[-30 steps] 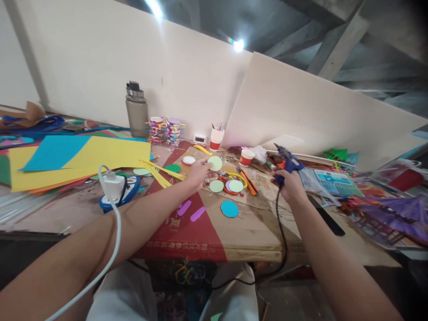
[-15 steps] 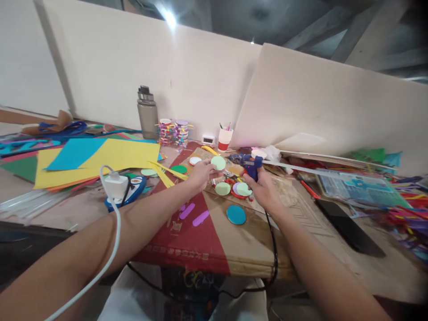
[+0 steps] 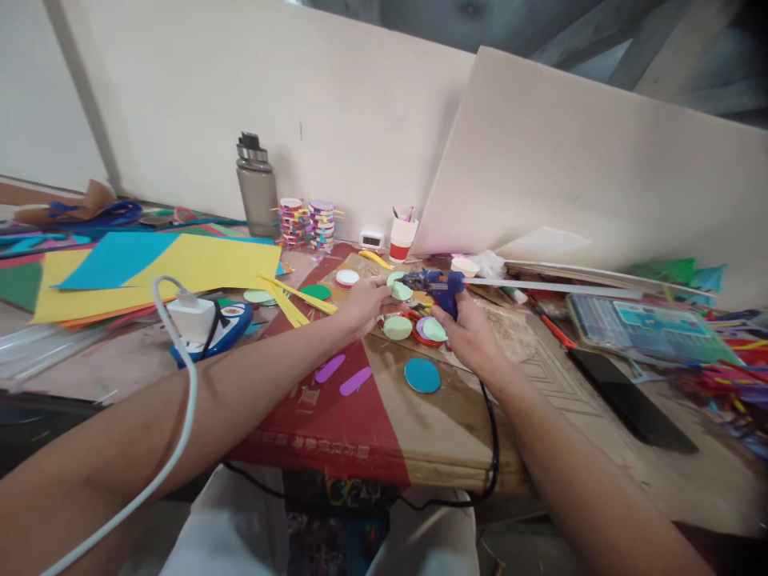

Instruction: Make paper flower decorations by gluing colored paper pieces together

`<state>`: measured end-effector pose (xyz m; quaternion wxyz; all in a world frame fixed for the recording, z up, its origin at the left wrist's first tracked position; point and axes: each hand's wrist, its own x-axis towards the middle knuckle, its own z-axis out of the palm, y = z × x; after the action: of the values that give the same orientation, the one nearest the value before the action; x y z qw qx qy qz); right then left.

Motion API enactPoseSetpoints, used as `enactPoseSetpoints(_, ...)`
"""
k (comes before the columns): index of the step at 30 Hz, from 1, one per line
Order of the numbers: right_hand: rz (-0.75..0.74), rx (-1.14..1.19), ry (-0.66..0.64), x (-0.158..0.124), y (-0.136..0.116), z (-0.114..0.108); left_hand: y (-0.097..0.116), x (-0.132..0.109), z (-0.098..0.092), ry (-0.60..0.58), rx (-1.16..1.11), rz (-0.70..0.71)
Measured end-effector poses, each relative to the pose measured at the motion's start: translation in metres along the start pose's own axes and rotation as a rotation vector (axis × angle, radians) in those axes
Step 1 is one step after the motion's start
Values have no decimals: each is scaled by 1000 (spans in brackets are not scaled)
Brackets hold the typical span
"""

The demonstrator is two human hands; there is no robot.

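Note:
My left hand pinches a pale green paper disc by its edge, above the cardboard. In my right hand is a blue hot glue gun, with a long white glue stick out of its back. Its nozzle points left and lies over the disc; whether it touches cannot be made out. Just below are another pale green disc and a red-rimmed round piece with a mint disc partly over it. Nearer me lie a blue disc and two purple paper strips.
Yellow and blue paper sheets and a power strip are on the left. A grey bottle, stacked decorated discs and a paper cup stand behind. Right are a phone and plastic case. The gun's black cord hangs over the front edge.
The glue gun's nozzle has come over the pale green disc, where before there was a gap between them. The disc now looks more tilted. The camera view has shifted slightly.

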<state>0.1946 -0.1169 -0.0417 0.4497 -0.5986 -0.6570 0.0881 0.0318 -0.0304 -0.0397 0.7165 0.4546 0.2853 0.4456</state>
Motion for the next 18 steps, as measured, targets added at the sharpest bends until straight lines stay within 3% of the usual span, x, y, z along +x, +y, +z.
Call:
enactPoseSetpoints(12,23,-85,69,3,-3,-6,0,2,-1,3,-32,58)
enactPoseSetpoints(18,31,-79,21,0,-1,-3,4,1,0,40,-66,89)
